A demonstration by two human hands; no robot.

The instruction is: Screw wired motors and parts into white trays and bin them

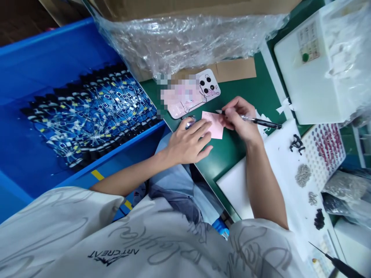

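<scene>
The right hand [239,117] is clenching a black pen [261,122] between thumb and fingers. The pen is lying almost level across the middle of the frame, its tip pointing left, just at the top edge of a pink sticky note [213,125]. The left hand [187,143] is resting on the note's left side, its fingers lying flat and slightly spread, pinning the note rather than grasping it. The note is sitting on a green work mat [228,162]. A phone case [203,92], partly blurred out, is lying just above the note, and a blue bin [43,40] is filling the left of the frame.
</scene>
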